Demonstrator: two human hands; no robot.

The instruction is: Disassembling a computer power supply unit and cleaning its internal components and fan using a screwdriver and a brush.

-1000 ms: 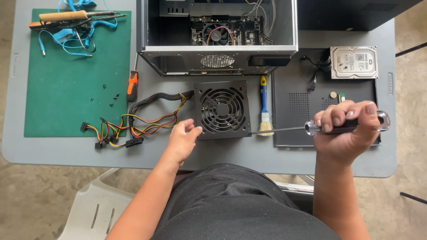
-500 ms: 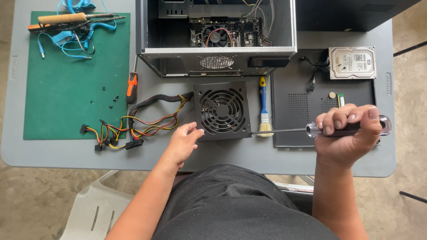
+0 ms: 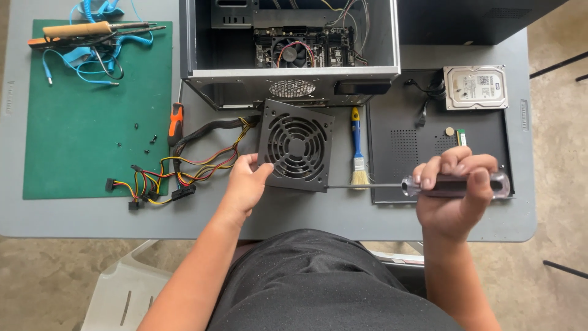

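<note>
A black power supply unit [image 3: 296,146] with a round fan grille lies on the grey table [image 3: 306,214], in front of an open computer case [image 3: 291,52]. My left hand [image 3: 245,184] grips its lower left corner and has it slightly turned. From that side a bundle of coloured cables [image 3: 184,168] trails away to the left. My right hand [image 3: 456,190] is closed around the clear handle of a long screwdriver [image 3: 422,185]. Its shaft lies level and points left, with the tip at the unit's lower right corner.
A green mat [image 3: 79,122] at the left carries small screws, a soldering iron [image 3: 92,29] and a blue coiled cord. An orange-handled tool [image 3: 176,121], a blue-handled brush [image 3: 357,147], a black side panel [image 3: 435,147] and a hard drive [image 3: 476,87] also lie on the table.
My left hand has gone from resting beside the power supply to gripping its corner, and the unit has turned slightly. The right hand keeps the screwdriver level.
</note>
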